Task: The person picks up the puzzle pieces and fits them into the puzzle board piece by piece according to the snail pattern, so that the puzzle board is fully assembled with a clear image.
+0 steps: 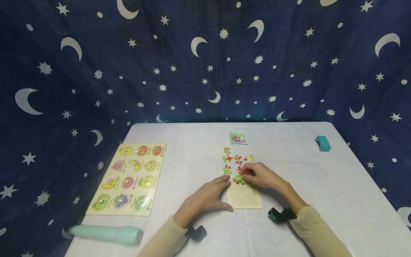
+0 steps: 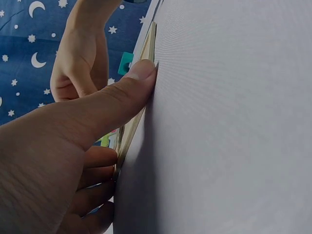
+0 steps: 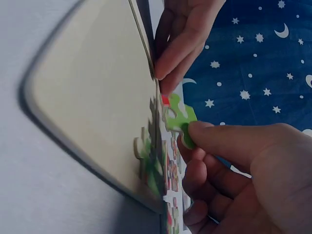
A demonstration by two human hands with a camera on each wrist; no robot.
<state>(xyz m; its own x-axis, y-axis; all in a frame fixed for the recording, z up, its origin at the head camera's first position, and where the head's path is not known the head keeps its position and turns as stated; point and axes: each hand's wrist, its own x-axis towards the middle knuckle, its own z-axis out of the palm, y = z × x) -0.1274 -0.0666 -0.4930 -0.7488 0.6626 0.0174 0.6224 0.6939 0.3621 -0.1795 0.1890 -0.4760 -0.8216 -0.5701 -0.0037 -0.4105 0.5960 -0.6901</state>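
My right hand (image 1: 258,175) is over the far part of a plain wooden puzzle board (image 1: 244,198). Between its thumb and fingers it pinches a green jigsaw piece (image 3: 181,117), clearest in the right wrist view. My left hand (image 1: 210,194) rests along the board's left side, thumb near the close corner and fingers farther up, touching the edge (image 2: 131,131). Other green pieces (image 1: 238,179) lie at the board's far end. Beyond it, loose red, white and green pieces (image 1: 227,158) are spread in rough rows, partly hidden by my right hand.
A small fruit picture card (image 1: 237,138) lies behind the pieces. To the left is a large fruit board (image 1: 118,213), with a mint-green cylindrical object (image 1: 106,234) in front of it. A teal block (image 1: 322,143) sits at the far right of the white table (image 1: 346,185).
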